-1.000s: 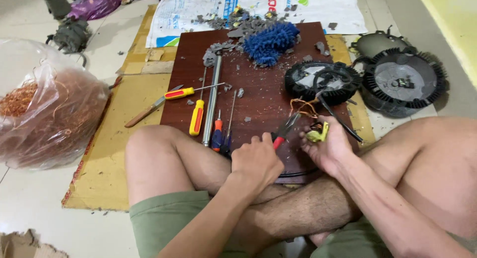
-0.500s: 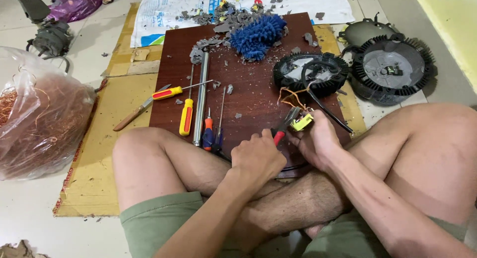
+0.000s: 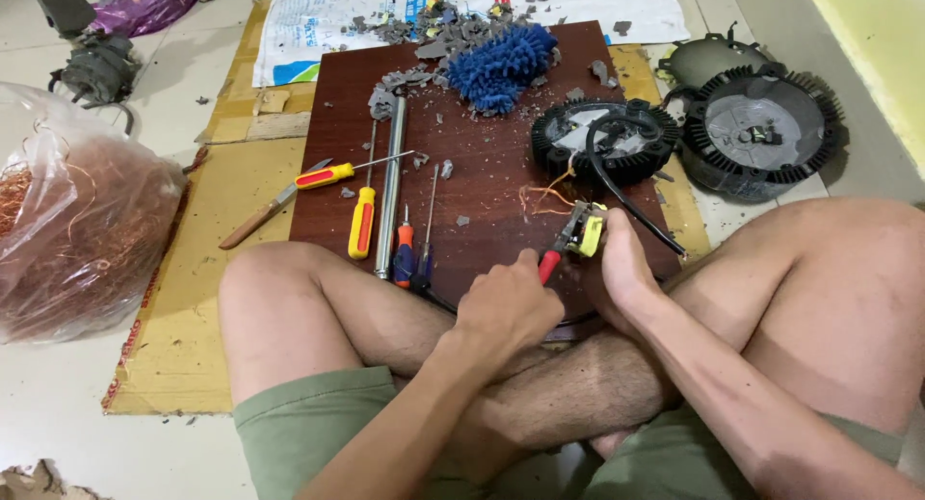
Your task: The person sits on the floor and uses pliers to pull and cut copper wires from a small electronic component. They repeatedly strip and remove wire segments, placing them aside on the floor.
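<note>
1. Pliers (image 3: pixel 562 245) sit at frame centre, red handles gripped in the closed left hand (image 3: pixel 506 307), jaws pointing up and right over the brown board (image 3: pixel 482 187).
2. Right hand (image 3: pixel 621 269) is curled around a small yellow part (image 3: pixel 591 234), thumb on top; the plier jaws meet that part (whether they bite it or a wire, I cannot tell).
3. Orange wires (image 3: pixel 544 197) run from the yellow part up toward the black round housing (image 3: pixel 605 139), and a black cable (image 3: pixel 621 197) loops from the housing down past the right hand.
4. Left of centre on the board lie a yellow screwdriver (image 3: pixel 362 221), a metal rod (image 3: pixel 390 197) and a smaller orange screwdriver (image 3: pixel 404 250), side by side.
5. Blue mop head (image 3: pixel 503 65) lies at the top of the board among grey debris (image 3: pixel 405 76).
6. Second finned housing (image 3: pixel 761 134) rests on the floor at upper right.
7. Clear bag of copper wire (image 3: pixel 77 235) fills the left edge.
</note>
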